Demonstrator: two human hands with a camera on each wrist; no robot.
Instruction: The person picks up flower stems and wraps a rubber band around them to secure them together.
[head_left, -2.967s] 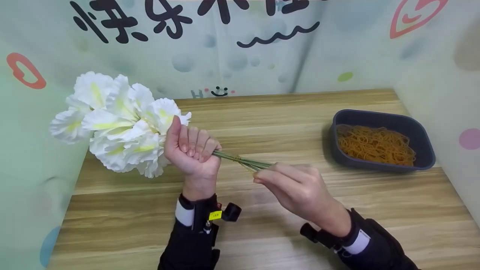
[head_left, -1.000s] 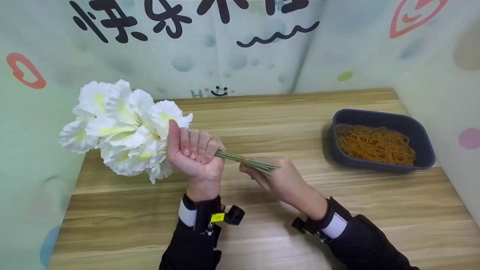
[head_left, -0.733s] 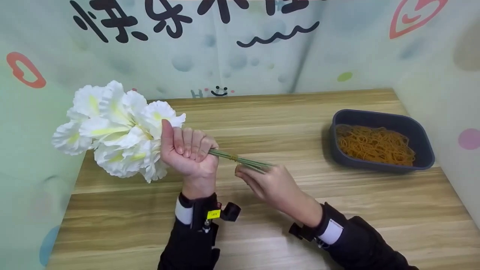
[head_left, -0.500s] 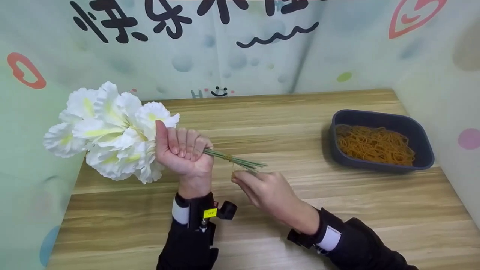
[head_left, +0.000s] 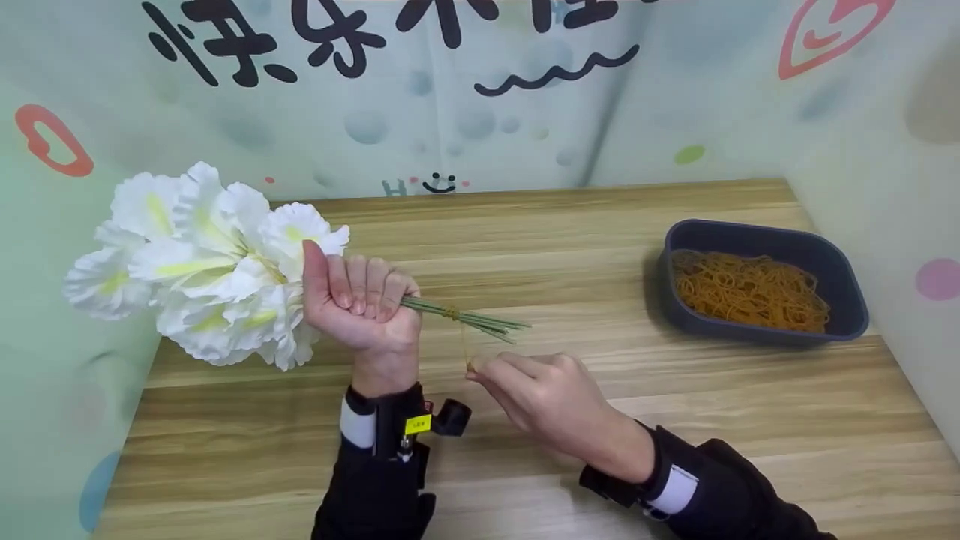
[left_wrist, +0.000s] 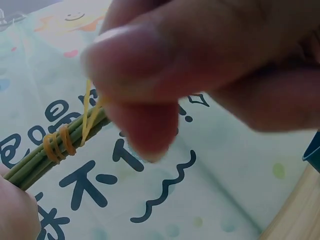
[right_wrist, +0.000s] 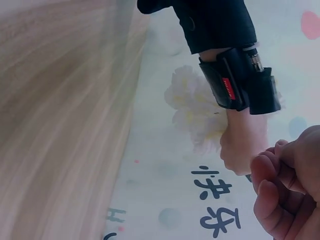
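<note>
White artificial flowers (head_left: 217,262) with yellow centres fan out at the left in the head view. My left hand (head_left: 367,307) grips their bundled green stems (head_left: 487,322), and the cut ends stick out to the right of the fist. A rubber band (left_wrist: 59,144) is wound several times round the stems in the left wrist view. My right hand (head_left: 551,397) pinches a stretched loop of that band between thumb and fingertips, below the stems and toward me. The loop runs as a thin yellow line from stems to fingertips.
A dark blue tub (head_left: 765,334) holding many loose rubber bands (head_left: 750,292) stands at the right on the wooden table (head_left: 570,247). Printed cloth walls (head_left: 480,127) enclose the back and both sides. Each wrist carries a strapped camera.
The right hand was at the stem ends; it has drawn down and away from them, stretching the band loop. The left hand and flowers have shifted left over the last second.
</note>
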